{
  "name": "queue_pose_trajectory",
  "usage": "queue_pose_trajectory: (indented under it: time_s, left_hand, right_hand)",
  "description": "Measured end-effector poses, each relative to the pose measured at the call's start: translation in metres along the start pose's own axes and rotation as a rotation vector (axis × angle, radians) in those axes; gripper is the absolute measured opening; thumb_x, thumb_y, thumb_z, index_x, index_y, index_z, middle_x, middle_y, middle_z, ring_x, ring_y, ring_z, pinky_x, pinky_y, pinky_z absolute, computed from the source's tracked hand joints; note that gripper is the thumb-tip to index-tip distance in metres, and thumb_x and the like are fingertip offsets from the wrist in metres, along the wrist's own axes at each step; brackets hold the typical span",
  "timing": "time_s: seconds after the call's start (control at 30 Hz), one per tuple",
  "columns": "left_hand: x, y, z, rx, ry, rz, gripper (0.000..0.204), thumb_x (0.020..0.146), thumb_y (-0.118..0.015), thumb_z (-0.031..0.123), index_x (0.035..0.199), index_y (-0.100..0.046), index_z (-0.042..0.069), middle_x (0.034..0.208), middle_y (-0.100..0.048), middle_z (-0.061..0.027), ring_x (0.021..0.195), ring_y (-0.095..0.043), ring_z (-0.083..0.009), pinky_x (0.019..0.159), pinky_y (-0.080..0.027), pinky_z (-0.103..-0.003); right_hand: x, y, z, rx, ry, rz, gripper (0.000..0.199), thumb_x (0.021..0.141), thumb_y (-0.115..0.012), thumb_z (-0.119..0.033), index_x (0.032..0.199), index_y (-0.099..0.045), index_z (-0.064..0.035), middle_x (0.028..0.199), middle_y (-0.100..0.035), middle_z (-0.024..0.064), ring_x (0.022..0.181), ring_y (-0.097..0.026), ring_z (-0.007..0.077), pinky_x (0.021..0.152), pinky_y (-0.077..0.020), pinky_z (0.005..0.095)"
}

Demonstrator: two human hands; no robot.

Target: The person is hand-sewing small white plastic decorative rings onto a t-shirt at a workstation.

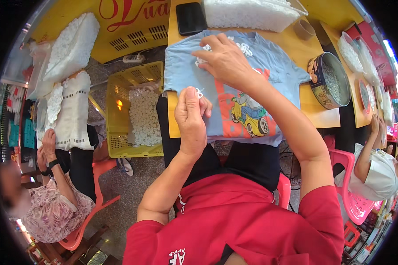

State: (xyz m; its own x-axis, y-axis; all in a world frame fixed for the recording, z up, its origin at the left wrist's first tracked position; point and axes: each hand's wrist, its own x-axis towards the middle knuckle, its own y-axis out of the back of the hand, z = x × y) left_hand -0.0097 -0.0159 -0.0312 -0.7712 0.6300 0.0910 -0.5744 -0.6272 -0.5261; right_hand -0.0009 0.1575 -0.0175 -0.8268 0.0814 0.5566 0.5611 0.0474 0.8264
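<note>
A light blue T-shirt [185, 73] with an orange and yellow scooter print lies spread on the table in front of me. My left hand [192, 117] is closed at the shirt's near left part, pinching a small white plastic piece with ring-shaped holes [199, 92] between thumb and fingers. Farther off, my right hand [227, 59] hovers low over the shirt, its bent fingers apart above loose white pieces. Some of these lie partly hidden beneath the fingertips. Beside that hand, more white ring pieces [244, 49] rest on the cloth.
A dark phone [191, 19] and a white-filled tub [252, 15] stand at the table's [320, 115] back. Right of the shirt are a round tin [334, 81] and a small cup [304, 30]. A yellow crate [119, 106] of white pieces stands left. People sit on both sides.
</note>
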Motion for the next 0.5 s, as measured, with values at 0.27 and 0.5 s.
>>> queue_pose_trajectory:
  time_s: [0.27, 0.5]
  left_hand:
    - [0.000, 0.002, 0.001, 0.021, 0.004, -0.021, 0.032, 0.104, -0.039, 0.027, 0.078, -0.040, 0.008, 0.064, -0.036, 0.0017, 0.057, -0.037, -0.0083, 0.055, -0.036, -0.023]
    - [-0.007, -0.005, 0.010, 0.104, -0.066, -0.104, 0.031, 0.104, -0.037, 0.026, 0.079, -0.040, 0.007, 0.066, -0.038, 0.0008, 0.058, -0.039, -0.0082, 0.055, -0.036, -0.023]
  right_hand:
    - [0.002, 0.002, -0.002, 0.150, 0.058, -0.122, 0.023, 0.079, -0.069, -0.014, 0.101, -0.067, -0.0097, 0.102, -0.062, 0.0059, 0.095, -0.055, 0.0260, 0.079, -0.0475, 0.0391]
    - [-0.035, 0.049, -0.023, 1.240, -0.637, -0.123, 0.027, 0.093, -0.061, -0.019, 0.115, -0.063, -0.0034, 0.106, -0.065, 0.0036, 0.082, -0.058, 0.0086, 0.077, -0.0489, 0.0257]
